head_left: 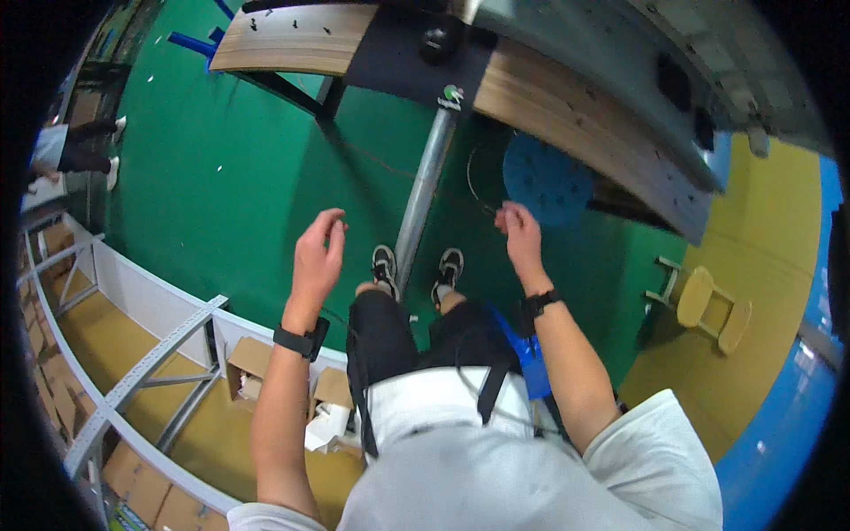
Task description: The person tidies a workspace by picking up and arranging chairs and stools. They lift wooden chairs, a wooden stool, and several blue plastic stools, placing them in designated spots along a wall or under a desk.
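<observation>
My left hand (319,252) hovers over the green floor, to the left of a grey metal post. Its fingers are loosely bent, thumb apart from them, and nothing shows in it. On the other side of the post my right hand (522,237) is raised with lightly curled fingers, also without a visible object. A thin curved cable (474,177) shows just beyond its fingertips; I see no grip on it. Both wrists wear a black band. In front of me stands a wood-topped table (297,37), out of reach of both hands. A black mouse (440,40) rests on its dark mat (381,57).
The metal post (425,190) runs from the table toward my feet. A round blue stool seat (547,181) sits under the table. To the right is a wooden chair (695,296). A metal rack (146,363) with cardboard boxes (248,358) lines the left. Another person (75,146) is at the far left.
</observation>
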Demonstrator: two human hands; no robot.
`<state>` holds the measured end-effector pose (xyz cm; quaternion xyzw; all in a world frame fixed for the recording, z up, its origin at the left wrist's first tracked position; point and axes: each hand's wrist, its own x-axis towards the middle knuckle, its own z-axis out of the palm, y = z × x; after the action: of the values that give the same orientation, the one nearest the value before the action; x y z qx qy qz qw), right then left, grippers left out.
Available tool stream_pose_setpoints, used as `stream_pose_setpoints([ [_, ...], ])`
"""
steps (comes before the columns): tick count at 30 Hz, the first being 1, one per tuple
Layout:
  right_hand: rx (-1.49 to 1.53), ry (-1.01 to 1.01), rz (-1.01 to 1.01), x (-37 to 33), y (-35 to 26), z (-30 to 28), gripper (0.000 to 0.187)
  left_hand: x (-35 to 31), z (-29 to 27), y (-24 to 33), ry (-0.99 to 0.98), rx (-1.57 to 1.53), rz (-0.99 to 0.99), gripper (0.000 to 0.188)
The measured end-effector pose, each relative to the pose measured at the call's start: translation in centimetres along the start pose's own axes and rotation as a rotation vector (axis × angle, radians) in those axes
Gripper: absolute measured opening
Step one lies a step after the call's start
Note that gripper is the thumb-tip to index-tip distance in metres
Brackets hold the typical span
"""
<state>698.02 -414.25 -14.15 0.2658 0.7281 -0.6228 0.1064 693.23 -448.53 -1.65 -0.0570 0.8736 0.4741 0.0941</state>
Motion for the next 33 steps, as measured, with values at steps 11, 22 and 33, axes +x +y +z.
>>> stream_pose_setpoints([
  [11,-0.165,0.498,-0.305,-5.7,-15.3,3.7,0.029,-0.5,-7.1,-2.2,0.070,0.086,0.152,0.024],
  [22,-0.496,0.694,-0.542,-7.2,-23.7,10.8,0.026,10.4,-19.2,-3.5,-0.152,0.299,0.519,0.028],
  [33,-0.011,0.951,-0.353,1.3,-24.1,15.5,0.024,19.4,-12.8,1.4,-0.343,0.225,0.496,0.032],
])
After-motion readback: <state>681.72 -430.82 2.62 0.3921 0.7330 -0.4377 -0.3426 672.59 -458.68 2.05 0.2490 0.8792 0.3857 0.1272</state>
